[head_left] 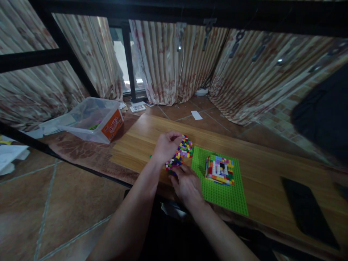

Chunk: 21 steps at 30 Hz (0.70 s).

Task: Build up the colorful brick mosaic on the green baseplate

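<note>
A heap of small, many-coloured toy building bricks point(186, 147) lies on the wooden tabletop. My left hand point(166, 145) arches over its left side, fingers bent and drawn together; whatever they hold is hidden. At the near edge of the heap, my right hand point(188, 183) touches the bricks, thumb and fingers apart. Just right of it lies a green studded baseplate point(225, 197). On this plate stands a low, roughly square brick structure point(219, 170) in mixed colours, with white bricks and a dark gap in its middle.
A clear plastic bin point(84, 136) with an orange label stands beyond the left end of the wooden table point(146, 130). A dark flat slab point(308, 210) lies at the right. Black metal bars cross overhead and at left. Curtains point(174, 61) hang behind, and a white paper point(196, 115) lies on the floor.
</note>
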### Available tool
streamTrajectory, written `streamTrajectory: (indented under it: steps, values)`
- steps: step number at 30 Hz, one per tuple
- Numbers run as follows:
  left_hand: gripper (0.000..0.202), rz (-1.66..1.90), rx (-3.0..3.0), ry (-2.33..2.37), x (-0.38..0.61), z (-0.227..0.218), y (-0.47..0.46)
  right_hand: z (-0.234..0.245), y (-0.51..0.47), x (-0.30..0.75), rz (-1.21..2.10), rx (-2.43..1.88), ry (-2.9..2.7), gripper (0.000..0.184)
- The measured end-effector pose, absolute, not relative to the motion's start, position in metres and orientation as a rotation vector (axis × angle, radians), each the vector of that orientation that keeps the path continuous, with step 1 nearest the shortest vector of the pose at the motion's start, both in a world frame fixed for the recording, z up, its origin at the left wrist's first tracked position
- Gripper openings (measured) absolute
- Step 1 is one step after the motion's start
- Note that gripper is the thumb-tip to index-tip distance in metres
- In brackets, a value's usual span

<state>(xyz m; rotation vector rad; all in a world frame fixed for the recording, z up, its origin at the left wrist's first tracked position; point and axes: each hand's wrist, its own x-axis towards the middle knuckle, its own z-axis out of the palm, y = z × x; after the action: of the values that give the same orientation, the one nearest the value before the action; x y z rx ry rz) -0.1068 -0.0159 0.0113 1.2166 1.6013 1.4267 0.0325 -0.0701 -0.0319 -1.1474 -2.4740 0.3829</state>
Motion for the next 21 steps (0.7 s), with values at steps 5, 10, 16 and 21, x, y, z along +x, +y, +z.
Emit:
streamTrajectory:
  steps: [5, 10, 16, 21]
  values:
    - [0.020, 1.406, 1.257, 1.600, -0.107, 0.007, -0.014, -0.032, -0.069, 0.029, 0.331, -1.228, -2.492, 0.015]
    - [0.022, 1.413, 1.250, 1.540, -0.105, 0.006, -0.014, -0.026, -0.066, 0.034, 0.494, -1.187, -2.399, 0.014]
    - [0.019, 1.376, 1.293, 1.560, -0.101, 0.007, -0.013, -0.004, -0.059, 0.060, 0.770, -0.957, -2.084, 0.021]
    - [0.018, 1.310, 1.372, 1.532, -0.089, 0.011, -0.015, 0.004, -0.043, 0.096, 0.808, -1.050, -1.833, 0.023]
